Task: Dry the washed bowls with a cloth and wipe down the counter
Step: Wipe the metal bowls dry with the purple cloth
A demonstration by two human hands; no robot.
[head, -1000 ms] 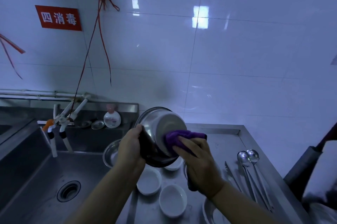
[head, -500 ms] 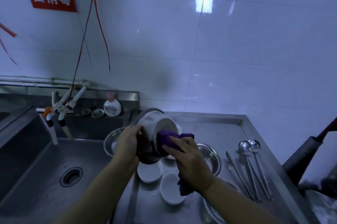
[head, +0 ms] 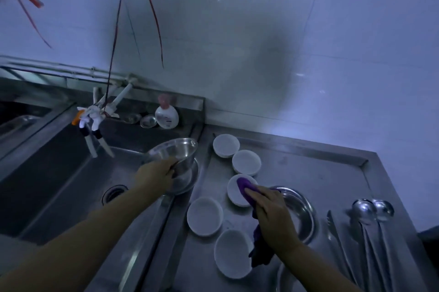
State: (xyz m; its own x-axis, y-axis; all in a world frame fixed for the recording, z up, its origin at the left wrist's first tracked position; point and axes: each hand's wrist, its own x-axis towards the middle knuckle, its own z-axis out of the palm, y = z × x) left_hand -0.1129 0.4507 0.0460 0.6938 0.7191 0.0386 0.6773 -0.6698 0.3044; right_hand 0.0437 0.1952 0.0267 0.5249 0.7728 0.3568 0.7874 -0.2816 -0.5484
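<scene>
My left hand grips the rim of a steel bowl, which sits tilted in a wider steel bowl at the sink's right edge. My right hand holds a purple cloth; the cloth's tip lies over a white bowl on the steel counter and its tail hangs down toward me. Several more white bowls stand on the counter, among them one at the back, one behind the cloth and one to the left.
A deep sink with a drain lies at left, with taps and a soap bottle behind it. A steel dish sits under my right wrist. Ladles and tongs lie at right. Red cords hang from above.
The steel bowl has gone down from mid-air into the wider bowl by the sink. My right hand left it and carried the purple cloth down over a white bowl on the counter.
</scene>
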